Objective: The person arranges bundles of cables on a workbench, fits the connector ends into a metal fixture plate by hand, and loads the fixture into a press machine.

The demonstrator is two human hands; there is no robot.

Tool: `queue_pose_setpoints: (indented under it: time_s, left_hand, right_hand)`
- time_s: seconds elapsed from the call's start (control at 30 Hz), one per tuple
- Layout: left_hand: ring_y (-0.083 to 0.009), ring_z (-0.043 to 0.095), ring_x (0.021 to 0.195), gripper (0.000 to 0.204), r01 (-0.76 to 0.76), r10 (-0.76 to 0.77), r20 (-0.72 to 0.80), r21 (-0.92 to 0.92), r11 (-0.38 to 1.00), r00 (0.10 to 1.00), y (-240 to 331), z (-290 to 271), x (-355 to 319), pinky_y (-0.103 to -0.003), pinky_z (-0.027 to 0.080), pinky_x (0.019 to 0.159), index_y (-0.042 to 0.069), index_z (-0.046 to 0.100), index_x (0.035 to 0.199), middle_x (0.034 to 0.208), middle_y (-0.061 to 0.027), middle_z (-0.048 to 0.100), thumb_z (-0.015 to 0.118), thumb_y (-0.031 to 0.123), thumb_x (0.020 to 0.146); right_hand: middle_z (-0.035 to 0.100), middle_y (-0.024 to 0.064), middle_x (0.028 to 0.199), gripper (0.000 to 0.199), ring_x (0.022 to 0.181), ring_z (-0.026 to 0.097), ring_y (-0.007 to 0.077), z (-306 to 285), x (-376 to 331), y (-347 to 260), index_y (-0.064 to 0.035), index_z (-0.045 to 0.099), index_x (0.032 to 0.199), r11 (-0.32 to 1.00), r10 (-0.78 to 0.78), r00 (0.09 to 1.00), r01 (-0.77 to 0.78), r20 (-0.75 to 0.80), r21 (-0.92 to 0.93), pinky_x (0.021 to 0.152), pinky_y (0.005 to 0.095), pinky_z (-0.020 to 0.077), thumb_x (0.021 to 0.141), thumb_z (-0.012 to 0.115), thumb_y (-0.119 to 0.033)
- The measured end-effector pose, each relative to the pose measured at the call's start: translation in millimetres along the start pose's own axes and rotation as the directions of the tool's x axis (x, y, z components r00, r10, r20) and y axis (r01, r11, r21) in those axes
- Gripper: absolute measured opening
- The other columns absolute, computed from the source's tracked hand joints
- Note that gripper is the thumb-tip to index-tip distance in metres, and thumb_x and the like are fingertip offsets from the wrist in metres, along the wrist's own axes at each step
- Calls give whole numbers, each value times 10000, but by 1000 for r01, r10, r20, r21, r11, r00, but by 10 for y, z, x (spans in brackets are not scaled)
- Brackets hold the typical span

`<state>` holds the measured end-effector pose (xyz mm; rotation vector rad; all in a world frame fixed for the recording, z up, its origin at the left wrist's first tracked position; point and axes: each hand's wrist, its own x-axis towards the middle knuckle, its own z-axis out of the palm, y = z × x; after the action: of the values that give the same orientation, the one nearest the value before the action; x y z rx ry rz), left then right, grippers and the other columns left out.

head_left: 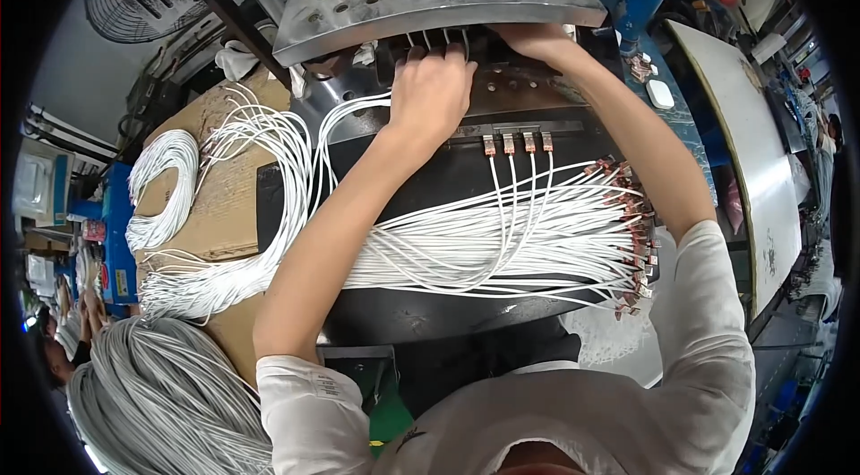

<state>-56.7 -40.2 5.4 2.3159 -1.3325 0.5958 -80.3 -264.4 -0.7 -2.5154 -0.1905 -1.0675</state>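
At the near edge of the press plate (394, 12), left hand (432, 99) curled, right hand (537, 43) half-hidden (finger grips: cannot tell); white cables (448, 251) seem light, springy, best held behind connectors (510, 144).

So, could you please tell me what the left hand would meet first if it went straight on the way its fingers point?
The left hand would probably meet the thin pale strips under the metal plate; depth in that shadow is unclear.

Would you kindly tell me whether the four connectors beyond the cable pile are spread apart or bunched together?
Spread apart: the four connectors sit side by side in a row, dark gaps showing between them.
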Motion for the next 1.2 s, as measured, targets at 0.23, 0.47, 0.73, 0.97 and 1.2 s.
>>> queue_pose_setpoints:
  time_s: [0.23, 0.47, 0.73, 0.97, 1.2]
  left_hand:
    - [-221, 560, 669, 74, -306, 181, -302, -444, 842, 936, -379, -1229, -917, -337, 460, 628, 4, 624, 912, 787, -123, 631, 596, -30, 854]
    - [-269, 624, 1015, 306, 299, -331, -197, -178, 938, 923, -619, -1385, -1020, -389, 464, 939, -18, 611, 1216, 1167, -154, 638, 608, 156, 965]
    - [-318, 576, 1098, 337, -87, 140, 153, -309, 947, 978, 590, -1347, -1231, -428, 450, 911, 27, 665, 1125, 1152, -128, 625, 741, 226, 864]
    - [-361, 582, 1044, 482, -67, 173, 319, -317, 946, 932, 1023, -760, -918, -476, 487, 817, -32, 666, 1088, 1108, -191, 622, 644, 423, 931]
    - [-365, 634, 843, 396, -64, 138, 275, -261, 963, 951, 894, -677, -577, -463, 516, 748, -38, 672, 835, 854, -205, 656, 590, 324, 974]
  right_hand:
    - [685, 173, 1040, 197, 975, 649, 330, -838, -613, -579, -8, 688, 1066, 946, 242, 949, -185, 201, -265, 861, 404, 504, 909, 662, -125]
    - [674, 149, 968, 213, 903, 648, 275, -756, -428, -930, 7, 695, 1026, 925, 275, 784, -373, 556, 69, 787, 383, 500, 885, 717, -151]
    - [670, 141, 1009, 197, 877, 639, 239, -1615, -729, -833, 21, 669, 1028, 965, 200, 690, -261, 696, -18, 781, 361, 490, 902, 697, -128]
    - [676, 139, 1043, 217, 929, 633, 241, -1170, -833, -1046, 29, 638, 1132, 928, 315, 641, -363, 700, -85, 842, 359, 492, 965, 606, -106]
    - [675, 157, 1058, 240, 981, 627, 251, -813, -363, -664, -11, 649, 1168, 755, 418, 664, -634, 620, 170, 887, 345, 492, 978, 581, -141]
